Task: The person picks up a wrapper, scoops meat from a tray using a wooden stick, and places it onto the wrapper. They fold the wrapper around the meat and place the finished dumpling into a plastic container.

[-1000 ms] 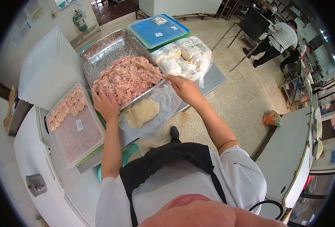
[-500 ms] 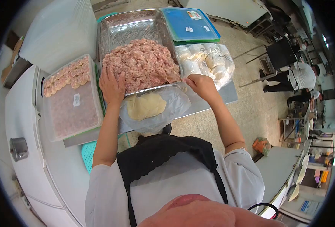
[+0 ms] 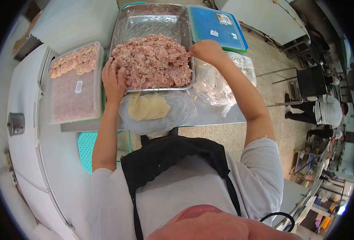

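A deep metal tray (image 3: 153,23) holds a large mound of raw ground meat (image 3: 153,62), heaped in its near part. My left hand (image 3: 113,82) grips the tray's left side, its fingers along the rim and its thumb toward the meat. At the right rim is my right hand (image 3: 207,51), closed with the fingers curled; its thumb side touches the edge beside the meat. Whatever that hand may hold is hidden. Just in front of the tray lies a flat piece of pale dough (image 3: 149,107) on a clear plastic bag (image 3: 181,110).
A lidded clear container (image 3: 73,105) with shaped meat pieces stands left. Right of the tray are a blue-lidded container (image 3: 209,24) and a bag of pale items (image 3: 241,66). The metal table's front edge (image 3: 221,120) is near my body. People (image 3: 331,114) stand far right.
My right hand has moved away from me along the tray's right rim, from the near corner upward. My left hand has shifted onto the left rim. The view has turned slightly.
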Available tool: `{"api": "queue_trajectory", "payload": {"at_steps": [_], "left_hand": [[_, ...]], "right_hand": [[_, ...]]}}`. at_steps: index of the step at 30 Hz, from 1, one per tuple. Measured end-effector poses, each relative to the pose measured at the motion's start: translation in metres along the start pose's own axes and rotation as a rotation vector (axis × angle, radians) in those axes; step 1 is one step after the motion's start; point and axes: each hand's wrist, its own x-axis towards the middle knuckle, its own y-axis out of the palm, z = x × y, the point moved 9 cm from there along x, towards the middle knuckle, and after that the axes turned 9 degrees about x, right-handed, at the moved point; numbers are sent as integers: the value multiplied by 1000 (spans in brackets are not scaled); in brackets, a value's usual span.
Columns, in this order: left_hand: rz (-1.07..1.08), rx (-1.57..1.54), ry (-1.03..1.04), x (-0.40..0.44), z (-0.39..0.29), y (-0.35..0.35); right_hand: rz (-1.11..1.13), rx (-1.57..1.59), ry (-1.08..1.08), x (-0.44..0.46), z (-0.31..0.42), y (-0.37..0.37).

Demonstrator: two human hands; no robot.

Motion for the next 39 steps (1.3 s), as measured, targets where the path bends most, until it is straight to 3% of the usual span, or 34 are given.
{"api": "queue_trajectory", "payload": {"at_steps": [2, 6, 7, 9, 13, 16, 19, 21, 22, 24, 28, 31, 33, 34, 36, 37, 39], "left_hand": [[-66, -7, 9, -9, -20, -21], [317, -152, 79, -68, -69, -21], [315, -139, 67, -80, -75, -23], [411, -214, 66, -99, -88, -15], [375, -162, -11, -100, -96, -20], [321, -60, -73, -107, -71, -18], [359, -13, -293, -122, -18, 0], [503, -99, -387, -125, -1, 16], [502, -97, -390, -121, -1, 18], [418, -8, -96, -102, -23, 15], [399, 112, -129, -104, -7, 26], [482, 70, -313, -114, 18, 20], [395, -239, -552, -127, 43, 10], [390, -239, -557, -136, 56, 12], [250, -1265, -1039, -173, 85, 42], [246, -1267, -1040, -163, 77, 29], [254, -1564, -1369, -151, 36, 11]], "right_hand": [[-48, -147, -23, -11, 23, -39], [-163, -263, -8, -43, 25, -70], [-127, -224, 17, -51, 31, -74], [-92, -181, 30, -65, 39, -69], [17, 42, -42, -77, 30, -9], [35, 92, -96, -65, 6, 26], [0, 57, -126, -40, -5, 29], [-69, 12, -136, -29, -3, 16], [-69, 13, -139, -29, -1, 10], [-18, -36, -128, -29, 2, -12], [-68, -134, -90, -44, 21, -73], [-13, -121, 21, -49, 30, -81], [-97, -57, 22, -47, 44, -77], [-95, -60, 15, -44, 53, -71], [-178, 65, -68, -32, 83, -65], [-171, 99, -118, -22, 100, -58], [-206, 137, -183, 0, 129, -30]]}}
